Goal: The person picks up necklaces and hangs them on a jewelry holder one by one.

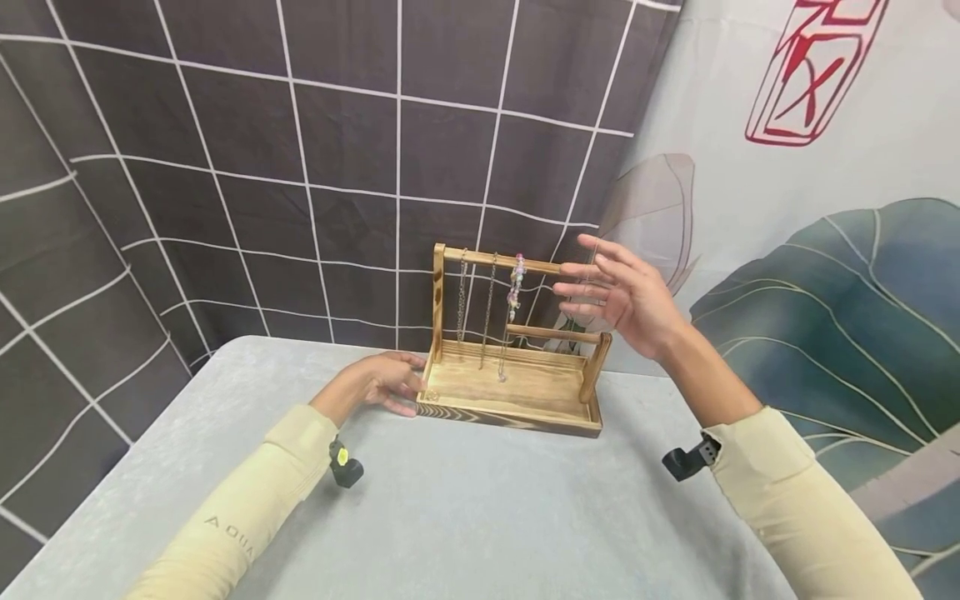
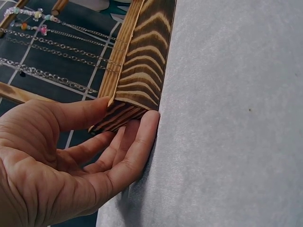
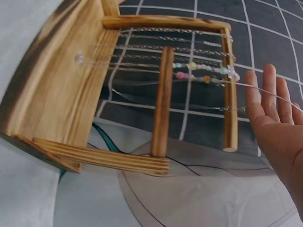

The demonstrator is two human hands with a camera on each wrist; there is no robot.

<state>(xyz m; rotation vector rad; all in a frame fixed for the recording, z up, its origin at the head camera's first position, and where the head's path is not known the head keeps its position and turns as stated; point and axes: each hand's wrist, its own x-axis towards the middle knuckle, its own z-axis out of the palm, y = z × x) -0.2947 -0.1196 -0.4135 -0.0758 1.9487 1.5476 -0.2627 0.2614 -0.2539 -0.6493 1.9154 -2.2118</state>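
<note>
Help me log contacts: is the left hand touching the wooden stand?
Touching. The left wrist view shows the left hand with its thumb against the base corner of the wooden stand, no gap between them.

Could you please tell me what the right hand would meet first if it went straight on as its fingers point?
Most likely the beaded strand on the upper rod, which lies ahead of the right hand in the head view; depth is unclear, so the hand could pass by it.

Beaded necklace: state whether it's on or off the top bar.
On: the necklace loops over the top bar, its beads hanging below.
</note>
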